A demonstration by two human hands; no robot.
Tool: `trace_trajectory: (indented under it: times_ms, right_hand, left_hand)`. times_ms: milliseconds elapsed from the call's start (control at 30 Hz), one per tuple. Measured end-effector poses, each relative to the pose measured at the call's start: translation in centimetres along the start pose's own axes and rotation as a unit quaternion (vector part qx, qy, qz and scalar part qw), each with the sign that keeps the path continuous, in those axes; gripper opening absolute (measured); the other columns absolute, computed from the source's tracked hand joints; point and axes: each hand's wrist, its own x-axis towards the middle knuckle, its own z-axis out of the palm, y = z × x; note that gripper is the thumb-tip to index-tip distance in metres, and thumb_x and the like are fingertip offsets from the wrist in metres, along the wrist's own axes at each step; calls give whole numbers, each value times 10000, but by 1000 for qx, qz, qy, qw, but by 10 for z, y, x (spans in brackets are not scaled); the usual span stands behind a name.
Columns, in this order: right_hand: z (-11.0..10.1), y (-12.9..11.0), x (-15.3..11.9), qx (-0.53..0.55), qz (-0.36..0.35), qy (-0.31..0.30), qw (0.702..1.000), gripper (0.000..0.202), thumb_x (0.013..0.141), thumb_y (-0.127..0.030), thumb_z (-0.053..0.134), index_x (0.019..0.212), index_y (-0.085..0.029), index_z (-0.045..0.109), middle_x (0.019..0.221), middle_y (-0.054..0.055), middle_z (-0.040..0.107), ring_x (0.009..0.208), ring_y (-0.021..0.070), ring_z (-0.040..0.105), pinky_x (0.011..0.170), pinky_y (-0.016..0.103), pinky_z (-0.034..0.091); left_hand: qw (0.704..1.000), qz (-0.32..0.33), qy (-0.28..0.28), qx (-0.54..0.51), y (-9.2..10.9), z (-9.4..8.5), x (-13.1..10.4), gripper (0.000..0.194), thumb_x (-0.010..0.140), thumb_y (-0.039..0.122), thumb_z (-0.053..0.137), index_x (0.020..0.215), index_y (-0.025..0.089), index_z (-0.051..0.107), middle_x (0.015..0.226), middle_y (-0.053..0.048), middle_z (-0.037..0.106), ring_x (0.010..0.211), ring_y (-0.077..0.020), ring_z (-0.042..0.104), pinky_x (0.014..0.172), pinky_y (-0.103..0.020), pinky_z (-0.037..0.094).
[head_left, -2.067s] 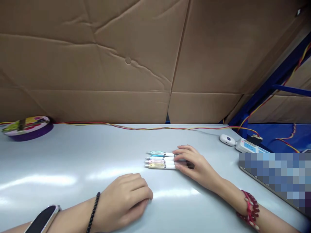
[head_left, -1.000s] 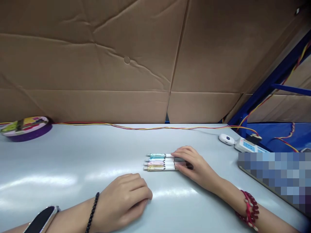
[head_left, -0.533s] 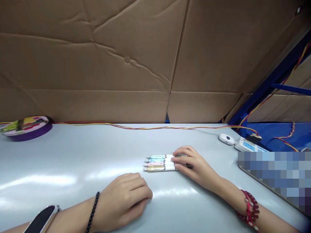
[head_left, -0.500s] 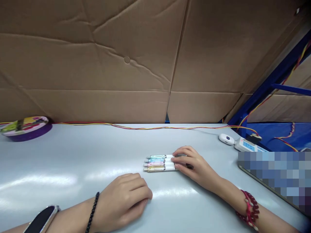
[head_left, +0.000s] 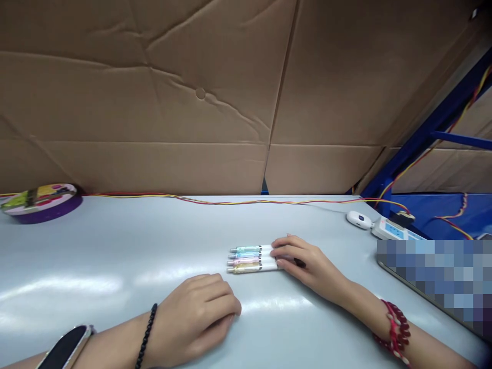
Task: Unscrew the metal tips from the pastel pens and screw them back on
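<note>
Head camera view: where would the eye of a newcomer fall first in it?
Probably on the four pens, lying side by side near the middle of the table, with the fingers of the right hand at their right-hand part. Next, perhaps, on the rounded purple box with the colourful top, at the far left. The red bracelets on the right wrist also stand out.
</note>
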Motion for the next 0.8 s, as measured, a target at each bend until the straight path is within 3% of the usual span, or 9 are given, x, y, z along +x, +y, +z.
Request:
trace_trajectory:
  times_ms: [167,300,400,567,800]
  right_hand:
    - [1,0,0,3,0,0,1000,196,943,-204,465,1035,-243,635,1095,66,620,960,183,604,807,310,534]
    - [2,0,0,5,0,2,1000,203,939,-197,467,1035,-241,640,1096,68,623,970,186,606,815,308,532]
    - [4,0,0,8,-1,3,1000,201,934,-186,475,1032,-234,643,1104,70,618,955,177,611,809,298,534]
    - [10,-4,3,10,-8,5,1000,191,934,-196,477,1013,-234,647,1096,71,624,974,180,607,826,305,530]
    - [15,-8,5,8,-13,-2,1000,199,949,-223,457,1011,-237,646,1104,71,624,978,183,613,824,309,536]
  left_hand:
    - [1000,-3,11,-16,1,1,-1,202,846,55,393,919,209,502,802,-16,603,694,-179,525,635,-280,394]
    - [996,-36,83,-27,-7,2,-1,244,862,54,412,1009,218,518,981,-44,589,893,-210,527,788,-314,423]
    - [987,-98,124,13,-20,2,2,272,875,144,474,1132,229,498,1129,-67,534,1029,-246,485,868,-359,426]
    - [977,-180,106,42,-35,2,5,546,773,415,677,1245,228,475,1258,-114,440,1150,-334,396,911,-464,421]
    - [983,-163,79,18,-37,3,4,350,799,371,674,1106,232,576,1199,-92,490,1112,-312,431,888,-450,433]
